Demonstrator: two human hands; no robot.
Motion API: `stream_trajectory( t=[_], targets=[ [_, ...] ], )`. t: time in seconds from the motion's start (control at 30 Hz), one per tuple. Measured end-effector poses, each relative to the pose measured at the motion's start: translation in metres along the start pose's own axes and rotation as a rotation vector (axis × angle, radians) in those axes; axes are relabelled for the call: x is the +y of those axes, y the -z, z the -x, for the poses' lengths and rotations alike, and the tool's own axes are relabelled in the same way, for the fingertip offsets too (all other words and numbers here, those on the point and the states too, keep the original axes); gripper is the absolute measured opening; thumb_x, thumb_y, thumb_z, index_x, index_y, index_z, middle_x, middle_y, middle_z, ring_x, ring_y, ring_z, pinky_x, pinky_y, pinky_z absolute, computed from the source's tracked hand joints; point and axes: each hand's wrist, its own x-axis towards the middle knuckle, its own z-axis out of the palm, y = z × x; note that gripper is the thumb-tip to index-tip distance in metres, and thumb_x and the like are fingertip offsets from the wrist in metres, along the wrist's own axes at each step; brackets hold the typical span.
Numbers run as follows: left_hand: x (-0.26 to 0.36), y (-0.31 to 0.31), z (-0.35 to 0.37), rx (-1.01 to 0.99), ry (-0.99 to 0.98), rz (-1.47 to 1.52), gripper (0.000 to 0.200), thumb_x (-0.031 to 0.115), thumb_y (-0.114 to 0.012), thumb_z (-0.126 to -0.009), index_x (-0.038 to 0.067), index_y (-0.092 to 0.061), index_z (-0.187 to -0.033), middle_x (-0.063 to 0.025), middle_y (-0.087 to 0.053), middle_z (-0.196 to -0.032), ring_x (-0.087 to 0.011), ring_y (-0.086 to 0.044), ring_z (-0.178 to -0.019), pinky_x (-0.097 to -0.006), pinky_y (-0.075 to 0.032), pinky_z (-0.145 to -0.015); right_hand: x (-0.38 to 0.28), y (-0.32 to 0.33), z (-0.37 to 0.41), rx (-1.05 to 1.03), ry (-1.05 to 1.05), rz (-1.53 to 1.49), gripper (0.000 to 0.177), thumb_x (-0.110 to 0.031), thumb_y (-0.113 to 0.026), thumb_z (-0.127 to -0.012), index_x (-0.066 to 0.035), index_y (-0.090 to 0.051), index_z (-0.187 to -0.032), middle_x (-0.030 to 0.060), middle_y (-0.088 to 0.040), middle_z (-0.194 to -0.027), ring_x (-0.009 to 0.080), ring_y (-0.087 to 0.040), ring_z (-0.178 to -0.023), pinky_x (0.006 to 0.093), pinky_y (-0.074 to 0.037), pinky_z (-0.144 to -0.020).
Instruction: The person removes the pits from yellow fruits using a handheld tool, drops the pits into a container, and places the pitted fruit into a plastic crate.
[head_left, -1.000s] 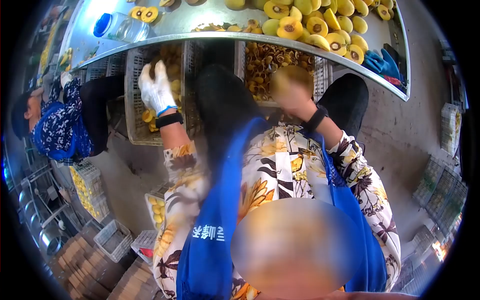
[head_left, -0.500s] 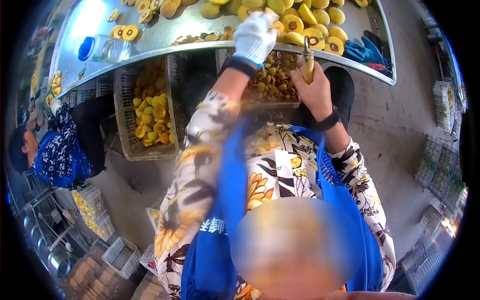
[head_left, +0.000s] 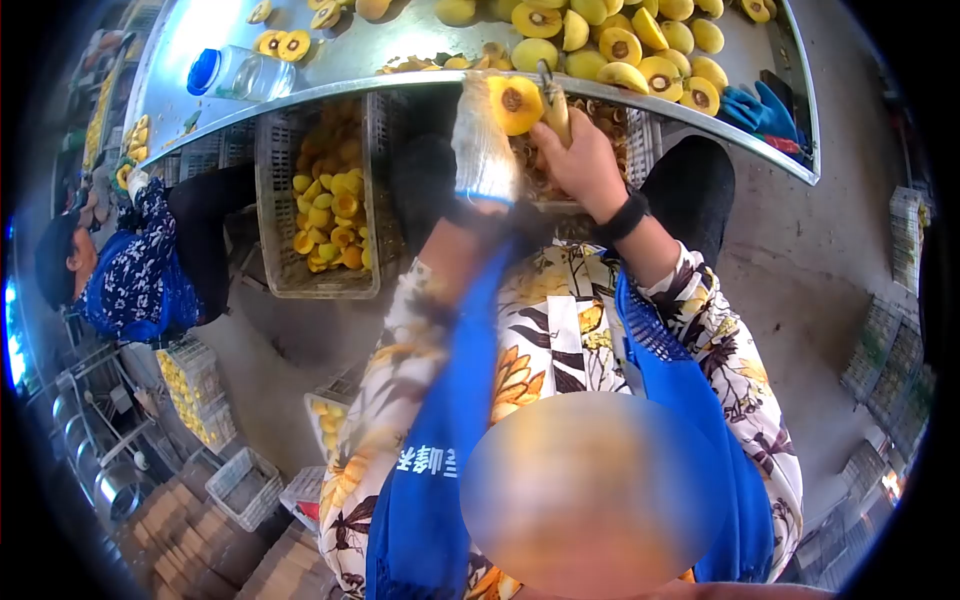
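Note:
My left hand (head_left: pixel 484 150), in a white knit glove, is closed around a yellow peach half (head_left: pixel 516 104), its cut face and brown centre turned up. Close beside the fruit, my bare right hand (head_left: pixel 588 168) grips a wooden-handled tool (head_left: pixel 558 115) with a thin metal tip. The tool's tip is right at the peach half's right edge. Both hands are just in front of the metal table's edge (head_left: pixel 400 82). Below them stands a crate (head_left: pixel 645 140) holding brown and yellow scraps, partly hidden by my hands.
Several whole and halved peaches (head_left: pixel 620 45) lie on the table. A clear jar (head_left: pixel 255 75) with a blue lid lies at left, blue gloves (head_left: pixel 760 110) at right. A crate (head_left: pixel 320 287) of peach pieces stands below. Another person (head_left: pixel 135 270) sits at far left.
My left hand has come back from the fruit on the table with a peach half in it. My right hand has moved left, bringing the tool beside the fruit. The view has shifted slightly.

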Motion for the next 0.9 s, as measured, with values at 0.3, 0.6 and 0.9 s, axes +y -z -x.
stream_trajectory(
  t=[0.3, 0.6, 0.9],
  targets=[
    [-0.005, 0.013, -0.017, 0.016, -0.184, -0.18, 0.046, 0.039, -0.034, -0.099, 0.0, -0.055, -0.113, -0.0092, -0.058, -0.104, -0.016, -0.057, -0.09, -0.0284, -0.048, -0.078, -0.012, 0.02, 0.028, -0.145, 0.179, 0.242, 0.031, -0.027, -0.061, -0.084, 0.001, -0.047, -0.088, 0.0249, -0.057, -0.071, 0.0442, -0.056, -0.068, 0.046, -0.044, -0.059],
    [-0.004, 0.02, -0.027, -0.024, -0.16, -0.262, 0.039, 0.037, -0.051, -0.093, 0.0, -0.064, -0.09, -0.0061, -0.062, -0.075, -0.01, -0.057, -0.061, -0.0221, -0.045, -0.052, -0.033, 0.025, 0.035, -0.321, 0.145, 0.278, 0.025, -0.02, -0.059, -0.084, 0.001, -0.046, -0.087, 0.0273, -0.057, -0.072, 0.0455, -0.056, -0.073, 0.0469, -0.046, -0.064],
    [-0.013, 0.017, -0.018, 0.042, -0.25, -0.268, 0.04, 0.038, -0.049, -0.094, 0.001, -0.058, -0.105, -0.0059, -0.062, -0.086, -0.0128, -0.059, -0.072, -0.0252, -0.049, -0.06, -0.039, 0.025, 0.029, -0.552, -0.39, -0.265, 0.017, -0.017, -0.055, -0.086, -0.002, -0.049, -0.091, 0.0043, -0.053, -0.06, 0.0103, -0.049, -0.044, 0.0267, -0.041, -0.041]
  ],
)
